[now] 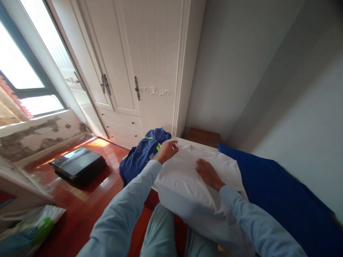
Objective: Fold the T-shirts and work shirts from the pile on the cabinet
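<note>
A white T-shirt [184, 171] lies spread over a narrow table, its lower part draping over the near edge toward my knees. My right hand [207, 173] rests flat on the cloth, palm down and fingers stretched out. Over the shirt's far left part is my left hand [168, 150], its fingers loosely bent and apart, with nothing visible between them. Just left of it, a dark blue work jacket [140, 153] with yellow-green stripes lies bunched at the table's end. Blue cloth [278, 192] extends to the right of the shirt.
A white wardrobe [158, 57] stands beyond the table, beside a grey wall [241, 64]. A small brown wooden piece [203, 136] sits behind the table. On the red wooden floor [112, 175] lie a black ribbed suitcase [79, 164] and, at lower left, a plastic bag [34, 228].
</note>
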The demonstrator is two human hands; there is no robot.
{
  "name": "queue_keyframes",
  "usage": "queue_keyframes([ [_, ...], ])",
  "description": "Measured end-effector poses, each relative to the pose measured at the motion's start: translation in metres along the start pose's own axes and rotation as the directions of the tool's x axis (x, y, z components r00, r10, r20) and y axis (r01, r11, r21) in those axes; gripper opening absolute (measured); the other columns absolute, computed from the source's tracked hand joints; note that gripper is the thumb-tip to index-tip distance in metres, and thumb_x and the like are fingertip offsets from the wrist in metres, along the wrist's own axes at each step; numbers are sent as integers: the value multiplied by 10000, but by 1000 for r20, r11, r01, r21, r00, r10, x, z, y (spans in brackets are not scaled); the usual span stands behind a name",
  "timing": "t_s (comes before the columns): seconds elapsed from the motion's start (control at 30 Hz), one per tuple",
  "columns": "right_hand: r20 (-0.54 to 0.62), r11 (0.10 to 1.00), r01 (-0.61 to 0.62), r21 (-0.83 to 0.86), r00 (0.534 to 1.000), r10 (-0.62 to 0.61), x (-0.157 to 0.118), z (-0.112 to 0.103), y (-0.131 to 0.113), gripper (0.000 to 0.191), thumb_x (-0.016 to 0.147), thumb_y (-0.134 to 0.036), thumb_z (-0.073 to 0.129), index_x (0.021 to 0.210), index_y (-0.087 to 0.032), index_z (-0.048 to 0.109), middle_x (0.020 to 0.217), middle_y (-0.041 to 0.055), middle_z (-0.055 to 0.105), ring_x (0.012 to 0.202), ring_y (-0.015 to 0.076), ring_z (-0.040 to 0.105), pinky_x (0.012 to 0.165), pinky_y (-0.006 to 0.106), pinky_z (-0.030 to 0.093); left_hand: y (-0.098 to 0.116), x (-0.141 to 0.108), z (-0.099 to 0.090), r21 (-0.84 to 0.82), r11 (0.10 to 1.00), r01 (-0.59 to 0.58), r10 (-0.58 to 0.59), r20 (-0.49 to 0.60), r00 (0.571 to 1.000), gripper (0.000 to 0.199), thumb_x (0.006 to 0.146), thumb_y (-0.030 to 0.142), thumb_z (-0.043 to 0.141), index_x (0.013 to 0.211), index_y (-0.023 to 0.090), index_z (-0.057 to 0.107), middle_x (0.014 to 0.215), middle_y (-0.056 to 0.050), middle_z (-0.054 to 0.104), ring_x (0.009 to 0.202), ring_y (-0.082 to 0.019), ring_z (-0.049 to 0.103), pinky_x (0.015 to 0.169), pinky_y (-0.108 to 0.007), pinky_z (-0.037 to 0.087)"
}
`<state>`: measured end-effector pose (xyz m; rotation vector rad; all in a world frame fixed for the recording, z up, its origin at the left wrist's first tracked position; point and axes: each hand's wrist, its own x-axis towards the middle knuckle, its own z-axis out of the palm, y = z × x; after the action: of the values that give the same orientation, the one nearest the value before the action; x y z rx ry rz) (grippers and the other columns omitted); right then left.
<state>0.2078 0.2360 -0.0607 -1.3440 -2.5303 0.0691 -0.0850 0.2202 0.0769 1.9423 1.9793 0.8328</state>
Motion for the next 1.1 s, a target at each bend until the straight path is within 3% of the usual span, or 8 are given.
queue_keyframes([
  [0.13, -40, 999, 39, 9, 998, -38, 1, 1, 2, 564, 1038, -455, 335, 1412, -87, 540, 1501, 157, 433, 1430, 281, 379, 1212, 480, 315, 20, -25, 29, -194, 964, -182, 176, -48, 983, 435, 866, 339, 641, 1267, 171, 649, 821, -25, 711, 764, -163, 638, 755, -262, 479],
  [0.33, -100, 996, 91, 8, 991, -90, 1, -3, 2, 519, 1027, -417, 375, 1389, -99, 568, 1461, 155, 480, 1390, 274, 428, 1182, 477, 369, -4, -61, 51, -316, 939, -136, 2, -391, 920, 296, 932, 261, 492, 1152, 149, 656, 890, -66, 680, 782, -171, 624, 791, -309, 501],
  [0.53, -43, 999, 36, -28, 998, -37, -1, -12, -6, 497, 1017, -384, 429, 1395, -91, 567, 1470, 160, 464, 1385, 279, 426, 1182, 459, 363, -52, -92, 67, -27, 995, -96, 92, -139, 986, 371, 912, 255, 531, 1246, 122, 623, 1309, -169, 619, 1197, -315, 593, 1034, -493, 456],
  [0.7, 88, 998, -13, -63, 996, 18, 25, -37, -12, 332, 972, -329, 536, 1142, -104, 711, 1208, 166, 635, 1159, 270, 591, 1069, 414, 461, -64, -99, 59, 6, 990, -141, 141, 27, 990, 429, 867, 113, 467, 1258, 135, 644, 1355, -117, 624, 1287, -263, 555, 1128, -441, 400],
  [0.77, 110, 998, 0, -57, 994, 6, 45, -45, -18, 300, 980, -307, 514, 1069, -118, 730, 1128, 152, 665, 1084, 254, 623, 1039, 406, 479, -62, -100, 56, 22, 990, -140, 139, 29, 990, 446, 855, 110, 479, 1269, 135, 641, 1361, -106, 624, 1290, -260, 552, 1131, -433, 398],
  [0.87, 76, 992, 130, 8, 989, -130, 80, -47, -38, 368, 1011, -317, 456, 1256, -139, 664, 1306, 124, 606, 1248, 224, 551, 1135, 376, 415, -55, -103, 57, 112, 983, -145, 149, -27, 989, 403, 889, 169, 494, 1263, 153, 644, 1368, -106, 617, 1304, -283, 531, 1107, -455, 412],
  [1.0, 48, 916, 386, 110, 918, -393, 124, -28, -73, 497, 1022, -394, 442, 1422, -117, 544, 1488, 130, 457, 1430, 235, 385, 1226, 416, 315, -50, -107, 64, 202, 972, -120, 140, -86, 986, 407, 930, 218, 475, 1309, 140, 601, 1376, -123, 610, 1347, -300, 492, 1109, -468, 402],
  [1.1, 161, 925, 366, 100, 912, -378, 148, -6, -85, 539, 1023, -412, 439, 1459, -103, 506, 1521, 146, 405, 1473, 247, 320, 1249, 420, 278, -53, -110, 68, 234, 967, -97, 129, -125, 984, 486, 928, 228, 482, 1387, 73, 515, 1350, -170, 620, 1349, -305, 494, 1128, -466, 384],
])
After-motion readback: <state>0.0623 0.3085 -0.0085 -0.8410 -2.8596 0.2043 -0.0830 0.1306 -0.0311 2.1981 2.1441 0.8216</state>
